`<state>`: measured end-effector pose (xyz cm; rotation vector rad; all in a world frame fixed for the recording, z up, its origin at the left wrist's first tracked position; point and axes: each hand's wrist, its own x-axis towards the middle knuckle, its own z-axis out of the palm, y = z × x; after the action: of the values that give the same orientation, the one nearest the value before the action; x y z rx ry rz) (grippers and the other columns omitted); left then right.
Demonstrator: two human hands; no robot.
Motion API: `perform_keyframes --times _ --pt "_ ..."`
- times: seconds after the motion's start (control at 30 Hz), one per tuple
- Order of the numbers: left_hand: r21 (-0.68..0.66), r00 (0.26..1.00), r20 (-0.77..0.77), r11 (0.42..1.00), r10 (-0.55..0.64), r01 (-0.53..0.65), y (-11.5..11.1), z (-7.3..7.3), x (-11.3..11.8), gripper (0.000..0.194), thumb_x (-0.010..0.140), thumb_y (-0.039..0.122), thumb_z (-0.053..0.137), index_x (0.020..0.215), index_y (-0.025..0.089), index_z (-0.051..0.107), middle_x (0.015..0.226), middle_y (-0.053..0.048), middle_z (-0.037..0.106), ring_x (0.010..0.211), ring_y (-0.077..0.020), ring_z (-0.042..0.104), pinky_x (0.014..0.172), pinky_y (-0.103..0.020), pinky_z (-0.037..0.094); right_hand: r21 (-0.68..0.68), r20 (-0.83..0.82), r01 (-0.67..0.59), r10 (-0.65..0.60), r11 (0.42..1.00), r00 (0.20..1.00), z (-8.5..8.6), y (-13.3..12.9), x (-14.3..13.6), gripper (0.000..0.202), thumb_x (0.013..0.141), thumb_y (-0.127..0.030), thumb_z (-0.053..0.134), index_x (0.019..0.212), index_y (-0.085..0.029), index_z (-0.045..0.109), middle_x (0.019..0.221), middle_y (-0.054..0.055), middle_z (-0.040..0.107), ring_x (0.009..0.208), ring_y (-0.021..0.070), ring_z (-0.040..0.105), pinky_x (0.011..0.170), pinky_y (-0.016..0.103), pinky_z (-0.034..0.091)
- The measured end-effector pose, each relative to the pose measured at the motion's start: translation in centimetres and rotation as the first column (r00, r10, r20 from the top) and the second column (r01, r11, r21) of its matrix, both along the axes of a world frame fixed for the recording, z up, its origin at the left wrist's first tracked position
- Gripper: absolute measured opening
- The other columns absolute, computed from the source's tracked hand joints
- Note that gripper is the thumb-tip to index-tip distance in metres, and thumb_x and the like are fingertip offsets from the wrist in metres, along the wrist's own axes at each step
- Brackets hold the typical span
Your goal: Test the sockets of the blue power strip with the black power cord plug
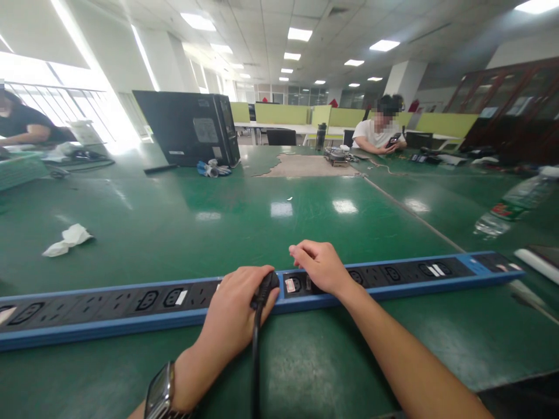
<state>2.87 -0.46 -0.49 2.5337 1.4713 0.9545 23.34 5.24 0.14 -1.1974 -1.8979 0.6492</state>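
Observation:
A long blue power strip (pixel 183 311) with black sockets lies across the green table. My left hand (pixel 240 302), with a watch on its wrist, is wrapped round a black plug (pixel 265 288) at the strip's middle. The plug's black cable (pixel 256 361) runs down toward the bottom of the view. Just right of it, my right hand (pixel 321 265) rests over the strip with fingers curled; whether anything is between them is hidden. A small red-and-white label (pixel 290 285) shows on the strip between my hands.
Crumpled white tissue (pixel 70 238) lies at the left. A computer case (pixel 192 128) and gloves (pixel 213 169) stand farther back. At the right is a plastic bottle (pixel 510 206). One person (pixel 375 137) holds a phone across the table; another sits at far left.

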Motion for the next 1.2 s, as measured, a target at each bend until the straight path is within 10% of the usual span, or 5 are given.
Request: perform_keyframes --times 0.27,0.47,0.73,1.03,1.2 --pt "-0.254 0.981 0.025 0.948 -0.191 0.191 1.3 1.5 -3.3 0.055 0.082 0.030 0.059 0.136 0.026 0.052 0.131 -0.006 0.063 0.118 -0.0238 0.060 0.103 -0.039 0.046 0.125 0.040 -0.030 0.025 0.992 0.999 0.4 -0.8 -0.3 0.033 0.091 -0.044 0.053 0.084 -0.017 0.070 0.076 0.002 0.070 0.071 0.0127 0.061 0.067 0.025 0.043" --pt "-0.286 0.974 0.132 0.948 0.183 -0.139 6.5 3.5 -3.0 0.034 0.086 0.038 0.045 0.099 0.019 0.070 0.095 -0.005 0.075 0.089 -0.0217 0.068 0.081 -0.032 0.052 0.330 0.155 -0.391 0.360 0.859 0.920 0.9 -2.9 -2.6 0.039 0.093 -0.040 0.052 0.122 -0.017 0.065 0.129 0.011 0.063 0.120 0.0209 0.055 0.101 0.037 0.040" --pt "-0.317 0.913 -0.366 0.898 0.182 -0.306 6.1 2.5 0.7 0.032 0.090 0.040 0.044 0.077 0.023 0.067 0.078 -0.006 0.071 0.073 -0.0228 0.067 0.060 -0.029 0.044 0.241 -0.035 -0.384 0.404 0.891 0.914 0.3 -3.0 -3.2 0.015 0.089 -0.029 0.059 0.085 -0.020 0.071 0.094 0.004 0.074 0.093 0.0153 0.066 0.088 0.030 0.047" --pt "-0.235 0.889 -0.442 0.941 0.122 -0.246 5.8 1.3 0.8 0.037 0.097 0.035 0.033 0.084 0.023 0.066 0.085 -0.008 0.072 0.081 -0.0244 0.069 0.067 -0.031 0.047 0.033 0.303 0.005 -0.015 0.999 0.953 1.5 -5.1 -4.2 0.042 0.079 -0.053 0.064 0.109 -0.023 0.069 0.072 0.003 0.066 0.065 0.0189 0.059 0.062 0.030 0.039" --pt "-0.243 0.894 -0.431 0.938 0.125 -0.248 5.8 1.3 0.9 0.039 0.097 0.037 0.033 0.085 0.022 0.067 0.086 -0.009 0.072 0.081 -0.0253 0.069 0.069 -0.032 0.048 -0.177 -0.179 0.089 -0.121 0.980 0.976 3.6 -6.5 -2.4 0.020 0.082 -0.029 0.053 0.088 -0.020 0.069 0.050 -0.003 0.052 0.042 0.0101 0.043 0.044 0.024 0.032"
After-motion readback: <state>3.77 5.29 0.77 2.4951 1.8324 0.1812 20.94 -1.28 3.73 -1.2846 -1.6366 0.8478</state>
